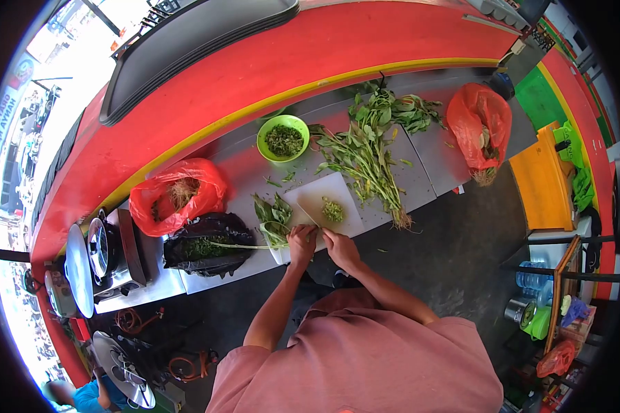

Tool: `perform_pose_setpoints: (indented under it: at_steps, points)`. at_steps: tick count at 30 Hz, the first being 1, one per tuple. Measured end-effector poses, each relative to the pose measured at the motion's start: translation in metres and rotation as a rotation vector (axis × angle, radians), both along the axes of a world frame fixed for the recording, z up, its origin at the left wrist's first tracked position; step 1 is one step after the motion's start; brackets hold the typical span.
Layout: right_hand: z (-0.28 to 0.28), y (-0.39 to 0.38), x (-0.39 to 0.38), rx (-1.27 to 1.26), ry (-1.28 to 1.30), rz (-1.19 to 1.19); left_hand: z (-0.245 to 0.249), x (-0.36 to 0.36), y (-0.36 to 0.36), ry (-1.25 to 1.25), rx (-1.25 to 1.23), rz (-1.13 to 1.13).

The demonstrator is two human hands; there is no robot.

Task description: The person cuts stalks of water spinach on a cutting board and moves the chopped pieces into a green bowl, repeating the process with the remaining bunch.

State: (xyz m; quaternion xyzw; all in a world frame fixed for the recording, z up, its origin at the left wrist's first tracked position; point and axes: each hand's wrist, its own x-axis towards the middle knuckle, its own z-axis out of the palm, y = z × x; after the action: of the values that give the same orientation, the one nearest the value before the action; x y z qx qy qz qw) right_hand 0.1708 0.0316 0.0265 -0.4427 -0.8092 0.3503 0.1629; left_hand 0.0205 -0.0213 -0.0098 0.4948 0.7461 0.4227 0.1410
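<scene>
On a white cutting board at the counter's front edge lies a small heap of chopped green pieces. My left hand is closed on green stems, whose long pale ends stick out to the left. Closed around a knife, my right hand is close beside it; the handle is hidden in the fingers. The thin knife blade points up and left over the board. Leafy greens lie at the board's left edge. Behind stands a green bowl of chopped leaves.
Long leafy stems with roots lie right of the board. Red plastic bags and a black bag of greens are on the left, near a stove. Another red bag is far right. A person is at lower left.
</scene>
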Motion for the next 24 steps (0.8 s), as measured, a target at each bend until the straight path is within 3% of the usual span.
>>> perform_pose_setpoints:
  at_steps: [5,24]
  points:
    - [0.008,-0.002,0.004,-0.037,-0.096,0.009,0.006,0.004,-0.004,0.068,0.000,0.001]
    - [-0.010,-0.002,0.000,0.037,0.018,0.006,0.003,0.001,-0.003,0.033,0.028,-0.029]
